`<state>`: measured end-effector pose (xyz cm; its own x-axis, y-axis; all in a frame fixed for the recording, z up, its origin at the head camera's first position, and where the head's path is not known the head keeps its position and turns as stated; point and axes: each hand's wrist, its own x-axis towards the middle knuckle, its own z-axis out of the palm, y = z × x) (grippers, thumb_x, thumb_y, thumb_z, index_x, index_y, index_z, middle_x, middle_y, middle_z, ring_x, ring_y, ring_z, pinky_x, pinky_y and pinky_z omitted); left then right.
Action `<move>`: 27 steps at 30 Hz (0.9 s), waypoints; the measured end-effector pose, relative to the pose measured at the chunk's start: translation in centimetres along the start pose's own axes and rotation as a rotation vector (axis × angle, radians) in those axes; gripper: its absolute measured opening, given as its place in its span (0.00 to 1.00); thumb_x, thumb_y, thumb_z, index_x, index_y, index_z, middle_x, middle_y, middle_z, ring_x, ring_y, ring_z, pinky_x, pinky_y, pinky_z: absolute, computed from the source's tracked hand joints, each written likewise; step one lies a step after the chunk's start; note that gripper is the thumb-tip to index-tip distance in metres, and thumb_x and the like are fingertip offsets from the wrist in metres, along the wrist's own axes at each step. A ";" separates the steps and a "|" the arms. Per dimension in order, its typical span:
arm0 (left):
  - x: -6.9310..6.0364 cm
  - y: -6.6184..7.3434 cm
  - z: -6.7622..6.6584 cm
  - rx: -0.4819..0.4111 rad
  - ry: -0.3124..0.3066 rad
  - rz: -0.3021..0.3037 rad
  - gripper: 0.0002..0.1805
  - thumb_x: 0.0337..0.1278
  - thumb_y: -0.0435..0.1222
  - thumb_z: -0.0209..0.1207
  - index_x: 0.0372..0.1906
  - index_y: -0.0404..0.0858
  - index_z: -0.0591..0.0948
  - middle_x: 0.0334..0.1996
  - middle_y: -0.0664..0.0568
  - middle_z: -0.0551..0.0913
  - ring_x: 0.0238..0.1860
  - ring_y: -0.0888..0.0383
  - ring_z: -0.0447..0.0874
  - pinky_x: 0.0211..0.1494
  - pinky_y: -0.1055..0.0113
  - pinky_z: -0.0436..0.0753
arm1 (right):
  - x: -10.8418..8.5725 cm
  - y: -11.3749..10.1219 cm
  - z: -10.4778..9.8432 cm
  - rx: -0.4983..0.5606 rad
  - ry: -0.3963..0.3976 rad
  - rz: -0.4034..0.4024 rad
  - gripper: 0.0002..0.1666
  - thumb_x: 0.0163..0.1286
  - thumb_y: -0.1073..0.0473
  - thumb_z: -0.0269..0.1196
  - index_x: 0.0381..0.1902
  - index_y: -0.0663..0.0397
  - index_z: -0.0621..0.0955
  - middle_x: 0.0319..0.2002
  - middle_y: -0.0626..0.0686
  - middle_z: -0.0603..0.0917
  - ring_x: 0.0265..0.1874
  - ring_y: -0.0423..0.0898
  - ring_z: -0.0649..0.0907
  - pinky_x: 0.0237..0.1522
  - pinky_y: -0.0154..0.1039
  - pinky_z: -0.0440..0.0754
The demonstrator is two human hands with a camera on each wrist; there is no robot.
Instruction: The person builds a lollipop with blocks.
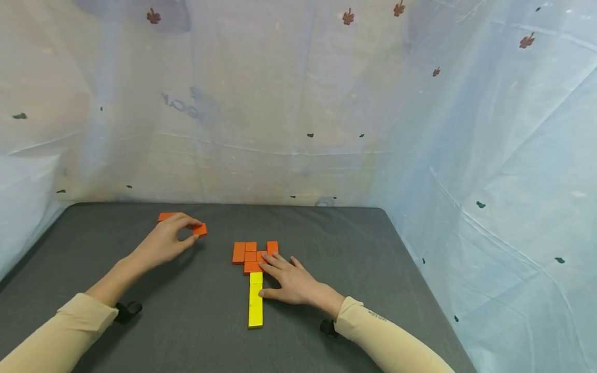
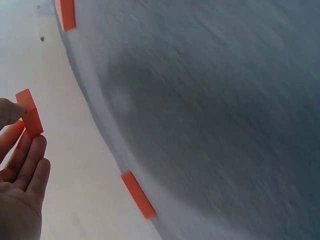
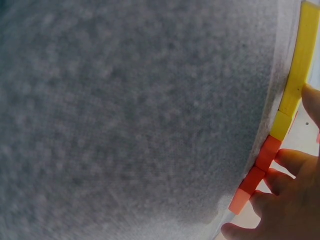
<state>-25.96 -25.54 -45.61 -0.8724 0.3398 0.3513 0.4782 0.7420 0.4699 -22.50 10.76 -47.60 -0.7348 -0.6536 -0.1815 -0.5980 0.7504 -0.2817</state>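
My left hand pinches a small orange block between thumb and fingers, held above the table; this block also shows in the left wrist view. Partly hidden behind that hand lies another orange block. Several orange blocks sit side by side in a cluster at the table's middle. A yellow strip with a shorter yellow block at its far end runs from the cluster toward me. My right hand lies with fingers spread, fingertips on the cluster's right part and thumb touching the yellow strip.
The blocks lie on a dark grey table. Pale plastic sheeting with small dark marks hangs behind it and on both sides. Black wrist devices sit at both cream sleeves.
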 end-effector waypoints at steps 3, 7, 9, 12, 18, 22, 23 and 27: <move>0.8 0.9 0.9 -0.007 -0.009 0.008 0.17 0.64 0.28 0.67 0.58 0.35 0.84 0.51 0.43 0.82 0.53 0.41 0.83 0.53 0.42 0.83 | 0.0 0.0 0.0 -0.004 0.004 -0.003 0.47 0.76 0.29 0.56 0.84 0.38 0.58 0.84 0.42 0.51 0.83 0.45 0.50 0.79 0.64 0.51; 1.7 2.2 2.2 -0.015 -0.024 0.035 0.17 0.64 0.29 0.67 0.57 0.35 0.84 0.52 0.44 0.82 0.53 0.42 0.83 0.54 0.44 0.84 | 0.0 0.0 0.0 -0.006 0.003 0.003 0.47 0.76 0.28 0.56 0.84 0.38 0.58 0.84 0.42 0.52 0.83 0.45 0.51 0.79 0.64 0.51; 2.2 2.9 2.8 -0.021 -0.029 0.050 0.16 0.64 0.29 0.68 0.56 0.35 0.84 0.51 0.44 0.82 0.53 0.43 0.84 0.54 0.45 0.85 | 0.0 0.0 0.0 -0.005 0.002 0.008 0.47 0.76 0.28 0.56 0.84 0.38 0.58 0.84 0.42 0.51 0.83 0.45 0.51 0.79 0.64 0.51; 2.7 3.7 3.7 -0.035 -0.033 0.080 0.16 0.64 0.29 0.68 0.56 0.35 0.84 0.51 0.45 0.82 0.52 0.45 0.84 0.54 0.45 0.85 | 0.1 -0.1 0.0 -0.008 0.001 0.013 0.47 0.75 0.28 0.55 0.84 0.38 0.58 0.84 0.42 0.51 0.83 0.45 0.51 0.79 0.64 0.51; 4.0 5.0 5.4 -0.061 -0.060 0.126 0.16 0.64 0.30 0.69 0.56 0.36 0.85 0.51 0.46 0.82 0.52 0.45 0.84 0.54 0.47 0.85 | 0.1 -0.1 0.1 -0.018 0.002 0.011 0.47 0.75 0.27 0.55 0.84 0.38 0.59 0.83 0.42 0.52 0.83 0.45 0.51 0.79 0.64 0.52; 4.7 5.6 6.4 -0.074 -0.085 0.142 0.16 0.65 0.31 0.69 0.56 0.36 0.85 0.51 0.47 0.83 0.52 0.47 0.84 0.54 0.49 0.85 | 0.1 0.0 0.1 -0.024 0.005 0.007 0.47 0.75 0.27 0.55 0.84 0.38 0.59 0.83 0.42 0.52 0.83 0.45 0.51 0.78 0.65 0.52; 4.9 5.7 6.6 -0.076 -0.089 0.144 0.16 0.65 0.32 0.69 0.56 0.36 0.85 0.51 0.47 0.83 0.52 0.47 0.84 0.54 0.49 0.86 | 0.1 0.0 0.1 -0.026 0.005 0.006 0.47 0.75 0.27 0.55 0.84 0.38 0.58 0.83 0.42 0.52 0.83 0.45 0.51 0.79 0.65 0.52; 5.6 6.0 7.5 -0.084 -0.107 0.155 0.16 0.65 0.33 0.69 0.56 0.37 0.85 0.51 0.48 0.83 0.51 0.50 0.84 0.52 0.51 0.86 | 0.1 0.1 0.2 -0.034 0.009 -0.001 0.47 0.76 0.28 0.55 0.84 0.38 0.59 0.84 0.42 0.52 0.83 0.45 0.51 0.78 0.65 0.53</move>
<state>-28.71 -14.90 -46.91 -0.7916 0.5087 0.3386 0.6101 0.6269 0.4845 -22.57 10.70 -47.87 -0.7372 -0.6533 -0.1727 -0.6087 0.7530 -0.2500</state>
